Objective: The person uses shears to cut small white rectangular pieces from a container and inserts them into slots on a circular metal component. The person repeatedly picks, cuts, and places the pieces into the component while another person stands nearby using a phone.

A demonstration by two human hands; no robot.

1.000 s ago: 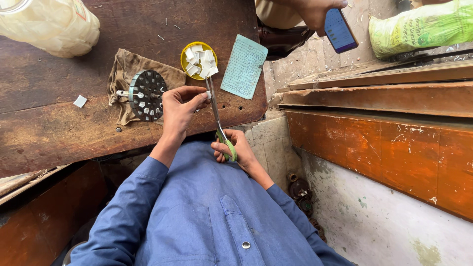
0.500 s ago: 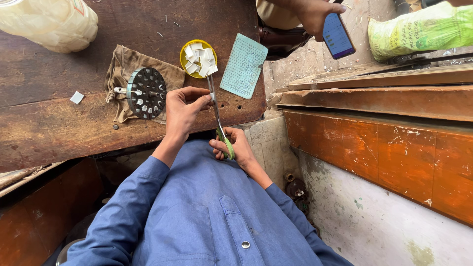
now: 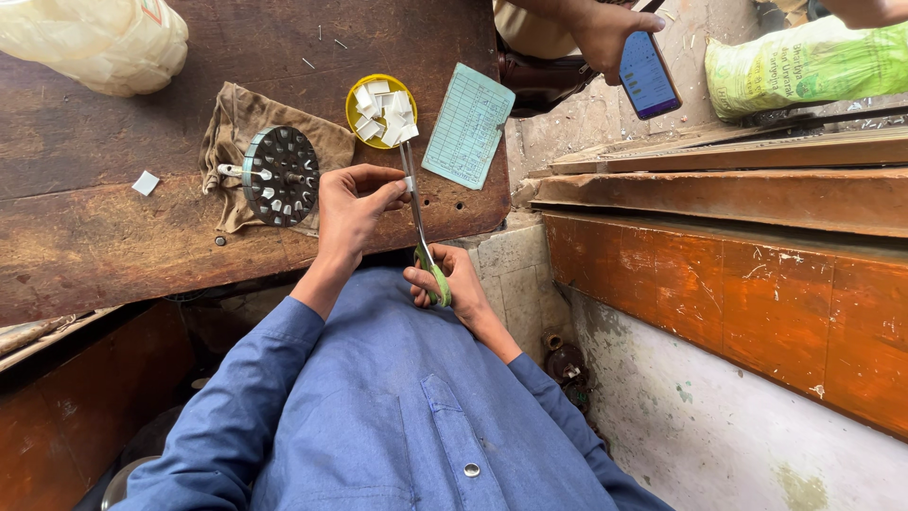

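Right grip: our right hand [image 3: 452,284] is closed through the green handles of the scissors [image 3: 422,227], low by our body, just off the tabletop's edge.
Left grip: our left hand [image 3: 350,203] pinches a small white strip [image 3: 409,185] between thumb and forefinger, beside the blades; the fingers are nearly closed on it.
Blades: long, thin, metal, pointing away from us toward the yellow lid [image 3: 376,112]; we cannot tell how far they are parted.
How the strip handles: we judge it very light, thin and bendable, easy to slip or fold; it is best held close to the cut, with fingertips clear of the blades.
How the scissors handle: stiff and light, sharp at the front, so the handles are the only safe hold.
Cut pieces: many white squares lie heaped in the yellow lid, loose and easily scattered; 1 more piece [image 3: 145,183] lies apart at the left.
Near things: a round perforated metal part [image 3: 280,175] on a brown cloth [image 3: 232,123], a green card [image 3: 468,125].
Edges: the tabletop [image 3: 113,237] ends just under our wrists; an orange ledge [image 3: 719,274] closes the right side.
Open room: bare wood at the left; another person's hand with a phone [image 3: 648,74] is well apart.
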